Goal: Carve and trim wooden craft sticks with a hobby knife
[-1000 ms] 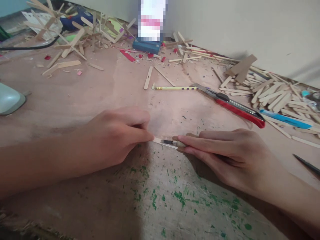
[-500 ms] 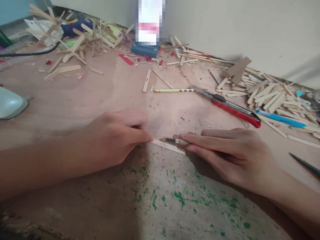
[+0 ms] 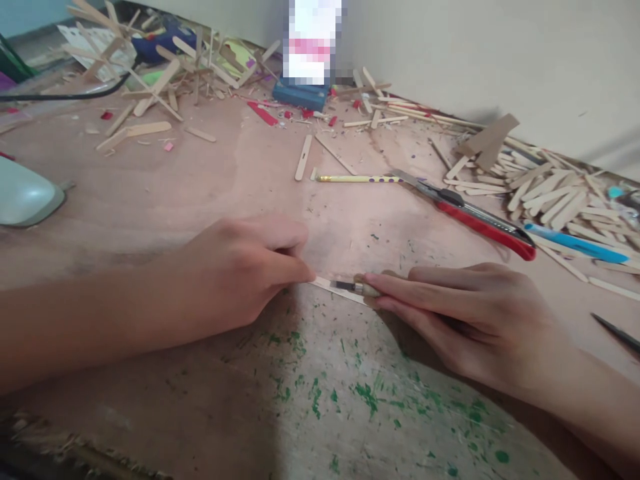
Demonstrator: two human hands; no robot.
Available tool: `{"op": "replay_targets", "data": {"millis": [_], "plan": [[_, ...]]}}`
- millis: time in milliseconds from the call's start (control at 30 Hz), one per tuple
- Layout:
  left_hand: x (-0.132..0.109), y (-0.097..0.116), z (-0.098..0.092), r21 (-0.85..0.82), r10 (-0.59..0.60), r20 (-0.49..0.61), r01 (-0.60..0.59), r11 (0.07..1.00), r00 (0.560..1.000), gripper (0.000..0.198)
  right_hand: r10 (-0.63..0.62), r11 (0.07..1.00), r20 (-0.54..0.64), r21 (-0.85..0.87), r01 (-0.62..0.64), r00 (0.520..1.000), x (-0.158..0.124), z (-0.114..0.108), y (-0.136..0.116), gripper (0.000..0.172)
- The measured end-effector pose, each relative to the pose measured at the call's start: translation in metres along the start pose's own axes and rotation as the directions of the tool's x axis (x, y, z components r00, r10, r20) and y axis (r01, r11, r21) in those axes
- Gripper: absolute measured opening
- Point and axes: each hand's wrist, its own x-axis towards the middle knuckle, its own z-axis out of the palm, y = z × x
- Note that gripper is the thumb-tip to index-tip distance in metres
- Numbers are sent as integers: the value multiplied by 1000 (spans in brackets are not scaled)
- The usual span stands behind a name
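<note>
**Small knife (image 3: 357, 288) poised over a thin wooden stick (image 3: 324, 285)**

Beyond the rough near edge of the table (image 3: 210, 400), green marks (image 3: 367, 397) speckle its top. Past them lies the stick. The left hand's (image 3: 245, 273) fingers are bunched, pinning its left end; the right hand's (image 3: 480, 313) fingers pinch the knife's handle, the short blade along the stick, though whether they touch cannot be told. Right of that hand lies a dark pointed tool (image 3: 615, 331). Farther on, a red cutter (image 3: 480, 223) meets a yellow pencil (image 3: 350, 179). Heaped sticks (image 3: 550, 193) lie toward the far edge's right, a blue stand (image 3: 300, 95) near its middle, crossed sticks (image 3: 159, 85) toward its left.
</note>
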Motion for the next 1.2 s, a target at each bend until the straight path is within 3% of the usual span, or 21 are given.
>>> {"op": "replay_targets", "data": {"millis": [267,533,733,1200], "plan": [[5,1,0,-26,12,-1,-12,1000,1000,45,13,998,23,53,-15,1000,4,1,-2,30],[8,10,-15,77,22,60,-27,997,998,50,72,997,-68,31,-70,995,-3,-5,-4,21],[5,12,-11,70,-32,71,27,997,997,47,99,995,8,23,-99,995,-6,-15,-5,22],[4,22,-8,-13,10,58,-9,1000,998,45,89,995,97,-42,-86,991,1,-21,-18,20]]}}
